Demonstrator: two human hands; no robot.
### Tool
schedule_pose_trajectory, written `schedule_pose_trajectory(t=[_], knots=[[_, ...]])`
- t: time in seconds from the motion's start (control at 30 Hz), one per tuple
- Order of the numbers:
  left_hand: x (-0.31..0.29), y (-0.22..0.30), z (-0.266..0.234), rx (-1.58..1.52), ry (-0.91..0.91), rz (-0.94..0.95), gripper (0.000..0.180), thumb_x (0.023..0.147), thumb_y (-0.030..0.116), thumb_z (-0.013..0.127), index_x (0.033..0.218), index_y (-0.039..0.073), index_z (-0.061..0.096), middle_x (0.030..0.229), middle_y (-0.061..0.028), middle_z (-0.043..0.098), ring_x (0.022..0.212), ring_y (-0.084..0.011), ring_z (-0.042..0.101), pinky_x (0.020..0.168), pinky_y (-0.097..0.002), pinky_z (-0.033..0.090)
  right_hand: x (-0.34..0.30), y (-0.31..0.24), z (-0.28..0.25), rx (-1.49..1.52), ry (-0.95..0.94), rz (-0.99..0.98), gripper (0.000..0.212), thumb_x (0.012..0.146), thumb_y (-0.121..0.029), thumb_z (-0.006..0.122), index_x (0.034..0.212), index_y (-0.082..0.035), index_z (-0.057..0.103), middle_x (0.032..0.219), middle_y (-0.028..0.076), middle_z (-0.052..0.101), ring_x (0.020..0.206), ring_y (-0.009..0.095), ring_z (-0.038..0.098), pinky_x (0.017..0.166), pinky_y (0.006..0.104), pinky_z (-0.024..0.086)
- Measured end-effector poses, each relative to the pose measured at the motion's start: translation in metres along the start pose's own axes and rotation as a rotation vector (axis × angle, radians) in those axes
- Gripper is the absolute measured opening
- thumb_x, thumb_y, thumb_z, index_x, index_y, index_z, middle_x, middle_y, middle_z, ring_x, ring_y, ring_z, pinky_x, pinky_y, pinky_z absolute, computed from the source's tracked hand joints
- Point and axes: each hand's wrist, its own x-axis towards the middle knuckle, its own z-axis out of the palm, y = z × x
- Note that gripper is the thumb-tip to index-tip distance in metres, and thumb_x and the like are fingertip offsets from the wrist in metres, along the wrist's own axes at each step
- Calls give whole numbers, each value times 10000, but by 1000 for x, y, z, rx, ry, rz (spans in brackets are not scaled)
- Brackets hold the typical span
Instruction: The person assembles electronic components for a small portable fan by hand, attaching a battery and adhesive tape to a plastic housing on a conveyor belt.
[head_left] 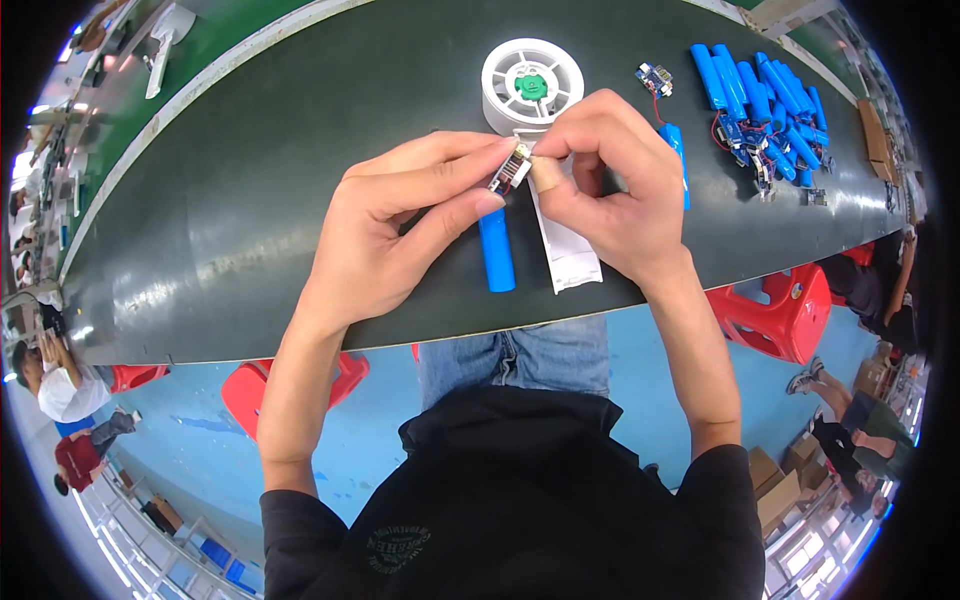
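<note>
My left hand pinches a small circuit board between thumb and fingers, in front of the white fan housing. Below the board a blue cylindrical battery extends toward the table's near edge. My right hand is closed at the board's upper end, thumb and forefinger together. A tan wrap covers part of one of its digits; what the fingertips grip is hidden. Just beyond both hands lies the round white fan housing with a green hub. Its white handle piece runs toward me, partly behind my right hand.
Right of my right hand lies another blue battery, wired to a small board. A pile of blue batteries with boards sits farther right on the dark table. Red stools stand along the near edge; other people are at both sides.
</note>
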Motion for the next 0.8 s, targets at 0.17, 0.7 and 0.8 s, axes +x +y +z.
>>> schedule_pose_trajectory(t=[0.17, 0.7, 0.8], knots=[[-2, -4, -3, 7, -21, 60, 307, 896, -28, 645, 1201, -11, 679, 1140, -146, 691, 969, -223, 669, 846, -302, 520, -1, 3, 2, -82, -2, -111, 184, 715, 80, 736, 845, -17, 648, 858, 23, 612, 525, 35, 439, 442, 196, 309], [-2, -8, -9, -25, -73, 71, 278, 882, -58, 643, 1156, -49, 687, 1099, -140, 687, 934, -201, 657, 821, -286, 516, -3, 7, 2, -125, -40, -180, 179, 742, 57, 770, 882, -13, 683, 885, 25, 623, 545, 42, 454, 456, 209, 335], [1, -3, -7, -71, -66, 1, 272, 889, -58, 638, 1155, -44, 690, 1101, -125, 688, 952, -190, 652, 843, -281, 512, -3, 6, 1, -138, -40, -162, 167, 754, 45, 772, 886, -17, 690, 888, 26, 624, 552, 46, 468, 463, 207, 347]])
